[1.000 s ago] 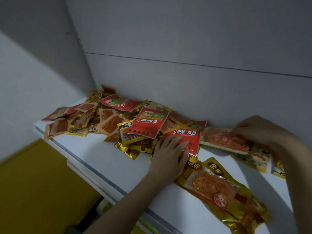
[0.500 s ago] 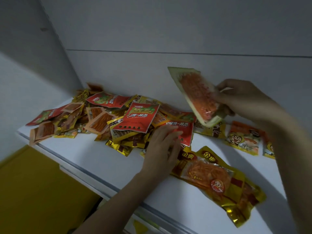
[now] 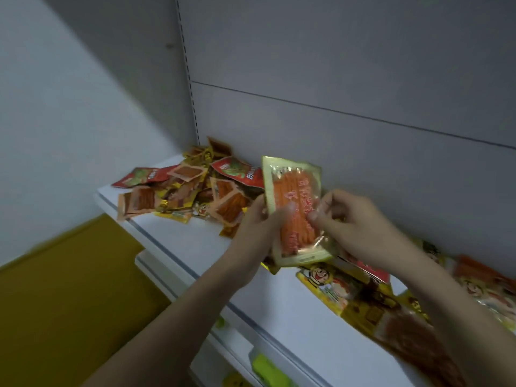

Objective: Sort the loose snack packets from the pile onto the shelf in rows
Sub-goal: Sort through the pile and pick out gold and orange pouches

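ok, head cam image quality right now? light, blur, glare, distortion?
Head view: dim, flat light, greyish cast. Motion blur smears the right hand and the packets lower right; print on the held clear-window packet is unreadable. Left hand is a bit sharper. Small glare on its foil edge. Wide-angle bend tilts the slotted upright and the shelf edge.

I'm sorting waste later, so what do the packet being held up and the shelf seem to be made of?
The held packet, pinched by the left hand and right hand, looks like thin glossy plastic film with a gold foil-like border: it glints and the orange strips show through a clear window. The shelf looks like white painted metal, smooth with a satin sheen, though laminate cannot be ruled out.
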Motion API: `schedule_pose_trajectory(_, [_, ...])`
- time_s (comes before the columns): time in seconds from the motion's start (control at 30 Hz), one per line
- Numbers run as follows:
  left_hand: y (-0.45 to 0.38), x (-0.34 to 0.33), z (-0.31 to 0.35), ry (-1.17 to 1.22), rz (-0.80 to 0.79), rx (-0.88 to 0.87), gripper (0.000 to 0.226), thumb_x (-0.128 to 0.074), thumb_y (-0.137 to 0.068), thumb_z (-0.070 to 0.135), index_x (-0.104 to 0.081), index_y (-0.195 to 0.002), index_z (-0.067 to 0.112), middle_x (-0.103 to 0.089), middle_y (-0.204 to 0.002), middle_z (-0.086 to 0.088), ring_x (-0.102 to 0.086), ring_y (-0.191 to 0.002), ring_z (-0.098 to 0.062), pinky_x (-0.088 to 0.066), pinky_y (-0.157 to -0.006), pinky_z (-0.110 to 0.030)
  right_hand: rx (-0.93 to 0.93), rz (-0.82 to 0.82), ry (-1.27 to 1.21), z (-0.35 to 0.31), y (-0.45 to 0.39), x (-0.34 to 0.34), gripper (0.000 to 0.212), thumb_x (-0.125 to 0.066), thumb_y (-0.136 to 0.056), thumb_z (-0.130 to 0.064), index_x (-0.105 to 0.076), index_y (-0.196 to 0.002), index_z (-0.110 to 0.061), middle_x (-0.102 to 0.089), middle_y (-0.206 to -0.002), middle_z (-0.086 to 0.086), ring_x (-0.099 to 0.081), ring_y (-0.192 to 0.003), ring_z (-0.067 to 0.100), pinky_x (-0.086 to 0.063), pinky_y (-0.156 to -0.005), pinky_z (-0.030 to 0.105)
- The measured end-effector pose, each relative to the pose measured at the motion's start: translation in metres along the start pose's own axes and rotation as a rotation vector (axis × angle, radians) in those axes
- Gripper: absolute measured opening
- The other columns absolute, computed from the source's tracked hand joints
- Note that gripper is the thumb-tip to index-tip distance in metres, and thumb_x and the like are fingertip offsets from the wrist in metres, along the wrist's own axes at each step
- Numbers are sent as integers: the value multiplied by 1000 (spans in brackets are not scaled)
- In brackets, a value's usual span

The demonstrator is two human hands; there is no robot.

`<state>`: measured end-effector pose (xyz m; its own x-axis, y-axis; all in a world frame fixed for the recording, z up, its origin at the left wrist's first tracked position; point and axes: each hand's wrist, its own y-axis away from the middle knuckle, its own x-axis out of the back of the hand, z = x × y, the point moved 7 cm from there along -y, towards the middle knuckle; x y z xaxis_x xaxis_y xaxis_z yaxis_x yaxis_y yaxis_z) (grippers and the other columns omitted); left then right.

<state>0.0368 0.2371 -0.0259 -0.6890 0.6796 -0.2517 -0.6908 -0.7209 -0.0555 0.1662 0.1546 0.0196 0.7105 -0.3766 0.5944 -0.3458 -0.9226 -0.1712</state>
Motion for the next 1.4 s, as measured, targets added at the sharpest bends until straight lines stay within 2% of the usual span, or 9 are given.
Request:
schedule_pose_trajectory(0.07, [-16, 37, 15, -3, 56, -3, 31, -58, -98, 10, -59, -129, 7, -72, -117, -16, -71, -106, -32, -61, -84, -39, 44, 11, 56, -21, -22, -5, 26, -60, -95, -37, -61, -80, -15, -67, -67, 4, -62, -58, 16, -49, -58, 33])
schedule_pose_trajectory(0.2, [-54, 128, 48, -40, 195, 34, 26, -58, -99, 12, -61, -124, 10, -73, -114, -15, -75, -92, -26, -61, -70, -38, 95, 199, 282, -40, -74, -2, 21, -55, -98, -34, -65, -90, -17, -67, -86, -1, -65, -84, 19, -50, -76, 38])
schedule_pose_trajectory(0.33, [-89, 199, 50, -111, 354, 37, 20, -57, -99, 9, -61, -118, 13, -75, -98, -4, -75, -74, -13, -59, -60, -28, 62, -246, 525, -3, -96, -81, 40, -57, -96, -46, -59, -131, -27, -58, -132, -2, -52, -121, 19, -42, -102, 39])
schedule_pose_trajectory(0.43, [-104, 221, 32, -244, 247, 53, 24, -57, -99, 10, -63, -121, 17, -75, -107, -5, -75, -90, -19, -60, -75, -33, -97, -368, 733, 40, -97, -95, 56, -45, -90, -69, -47, -141, -44, -42, -151, -9, -33, -141, 22, -27, -116, 47])
schedule_pose_trajectory(0.7, [-142, 254, 9, -303, 206, 111, 28, -59, -98, 8, -59, -126, 10, -70, -106, -6, -70, -93, -23, -54, -74, -29, -416, -377, 705, 59, -57, -38, 55, -65, -89, -50, -45, -141, -43, -41, -129, -19, -43, -124, 7, -34, -101, 23])
schedule_pose_trajectory(0.9, [-159, 264, 37, -142, 251, 47, 17, -63, -95, 7, -63, -111, 14, -74, -96, -6, -75, -77, -20, -59, -68, -33, -451, -174, 736, 48, -74, -28, 32, -62, -95, -34, -61, -126, -29, -63, -115, -7, -58, -101, 14, -47, -86, 31])
schedule_pose_trajectory(1.1, [-173, 311, 72, -46, 427, -12, 18, -60, -97, 13, -60, -115, 12, -72, -92, -3, -72, -63, -14, -55, -55, -33, -220, 10, 629, -4, -144, -89, 33, -60, -96, -32, -60, -128, -24, -61, -128, -1, -59, -112, 21, -51, -91, 39])
schedule_pose_trajectory(1.23, [-174, 336, 58, -28, 426, 63, 35, -61, -95, 14, -59, -129, 4, -71, -109, -16, -71, -87, -32, -57, -76, -49, -90, 102, 602, -27, -186, -132, 39, -62, -93, -38, -59, -126, -18, -61, -127, 4, -58, -113, 25, -51, -90, 40])
schedule_pose_trajectory(1.4, [-174, 354, 53, -68, 399, 41, 23, -61, -96, 13, -61, -119, 11, -72, -99, -10, -71, -84, -27, -57, -75, -42, -102, -154, 641, -28, -214, -192, 83, -69, -83, -55, -31, -152, -29, -27, -158, 2, -25, -144, 27, -34, -113, 46])
